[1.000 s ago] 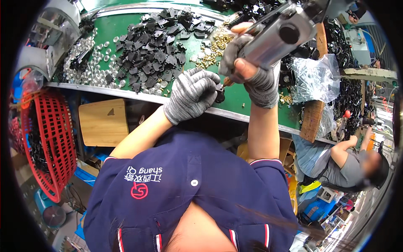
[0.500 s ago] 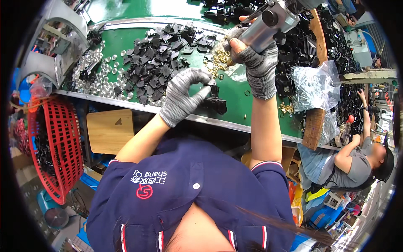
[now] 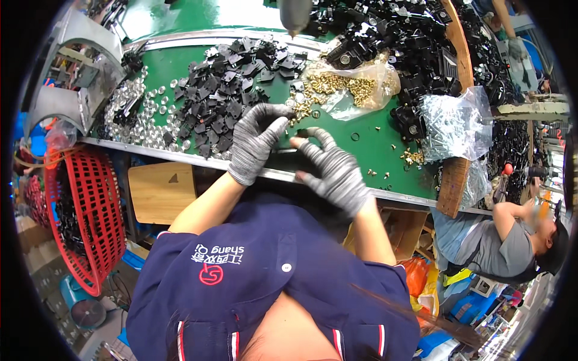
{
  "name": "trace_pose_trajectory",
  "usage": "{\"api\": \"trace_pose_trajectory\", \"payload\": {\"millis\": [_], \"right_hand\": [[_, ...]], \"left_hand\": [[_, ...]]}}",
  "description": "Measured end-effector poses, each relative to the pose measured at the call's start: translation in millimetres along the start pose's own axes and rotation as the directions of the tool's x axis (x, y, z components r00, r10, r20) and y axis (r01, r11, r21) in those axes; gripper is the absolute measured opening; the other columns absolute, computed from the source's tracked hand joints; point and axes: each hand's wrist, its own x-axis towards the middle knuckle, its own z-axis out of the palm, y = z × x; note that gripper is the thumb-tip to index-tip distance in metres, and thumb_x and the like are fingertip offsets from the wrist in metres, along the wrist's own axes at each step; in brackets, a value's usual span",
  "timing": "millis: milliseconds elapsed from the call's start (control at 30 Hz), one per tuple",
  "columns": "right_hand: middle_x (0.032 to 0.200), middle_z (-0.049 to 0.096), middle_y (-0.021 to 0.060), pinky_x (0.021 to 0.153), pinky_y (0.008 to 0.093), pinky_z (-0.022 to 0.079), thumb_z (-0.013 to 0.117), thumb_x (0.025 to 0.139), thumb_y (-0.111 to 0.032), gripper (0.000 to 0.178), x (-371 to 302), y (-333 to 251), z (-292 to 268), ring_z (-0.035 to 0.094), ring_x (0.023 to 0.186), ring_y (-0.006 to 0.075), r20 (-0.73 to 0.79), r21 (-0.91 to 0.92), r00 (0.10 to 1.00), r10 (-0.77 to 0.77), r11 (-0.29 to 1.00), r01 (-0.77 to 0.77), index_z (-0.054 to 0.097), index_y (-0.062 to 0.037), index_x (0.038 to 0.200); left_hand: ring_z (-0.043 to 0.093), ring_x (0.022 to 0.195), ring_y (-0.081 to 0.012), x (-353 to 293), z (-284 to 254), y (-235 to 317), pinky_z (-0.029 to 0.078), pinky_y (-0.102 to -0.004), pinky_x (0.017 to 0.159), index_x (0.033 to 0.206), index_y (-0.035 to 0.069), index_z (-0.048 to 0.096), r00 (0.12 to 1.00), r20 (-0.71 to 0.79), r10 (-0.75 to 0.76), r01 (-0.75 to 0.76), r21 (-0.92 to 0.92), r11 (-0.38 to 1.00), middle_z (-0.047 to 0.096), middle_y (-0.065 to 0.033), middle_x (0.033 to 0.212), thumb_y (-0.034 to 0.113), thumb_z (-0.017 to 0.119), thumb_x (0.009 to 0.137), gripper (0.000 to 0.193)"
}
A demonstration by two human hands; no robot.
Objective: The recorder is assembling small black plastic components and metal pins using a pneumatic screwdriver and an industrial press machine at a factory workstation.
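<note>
My left hand (image 3: 256,144), in a grey knitted glove with bare fingertips, is over the near edge of the green work table. Its thumb and fingers curl together around something too hidden to name. Beside it on the right, my right hand (image 3: 336,171), gloved the same way, has its fingers apart and reaches toward the left hand. Between the hands lies a dark shape, mostly covered by the fingers. Just beyond them is a heap of small brass screws (image 3: 325,84), partly in a clear plastic bag (image 3: 388,75). A grey power tool (image 3: 295,15) hangs above the table.
Black plastic parts (image 3: 226,84) are piled at the left, next to clear round pieces (image 3: 153,126). More black assemblies and a bag of silver screws (image 3: 454,126) are at the right, by a wooden board (image 3: 453,186). A red basket (image 3: 96,210) stands left; a co-worker (image 3: 506,240) sits right.
My right hand has let go of the power tool, which now hangs farther away, and has come down beside my left hand. The black part under my left hand is now mostly hidden.
</note>
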Motion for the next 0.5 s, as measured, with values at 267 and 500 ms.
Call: {"api": "trace_pose_trajectory", "payload": {"millis": [267,500], "right_hand": [[0.078,0.064,0.0082,0.058,0.028,0.05,0.063,0.089,-0.027,0.034,1.9,27.5,5.6,0.061,0.064,0.0169,-0.046,0.757,0.861,0.507,0.58,-0.301,0.061,-0.0036,0.114],[0.067,0.06,0.002,0.04,0.0223,0.04,0.051,0.096,-0.036,0.036,24.2,48.5,-56.2,0.05,0.044,0.0075,-0.18,0.907,0.774,0.607,0.408,-0.109,0.062,-0.0052,0.108]], "left_hand": [[0.06,0.095,-0.014,11.5,1.1,8.7,0.046,-0.0275,0.088,0.106,0.0,0.063,0.978,-0.137,0.159,-0.162,-0.007,0.987,0.066,-0.0079,0.102,0.008,0.062,0.088,0.02],[0.063,0.091,-0.0205,4.6,7.6,-14.5,0.05,-0.0321,0.083,0.093,0.002,0.063,0.87,0.085,0.487,-0.479,0.385,0.789,0.066,-0.0105,0.097,0.004,0.064,0.082,0.011]]}}
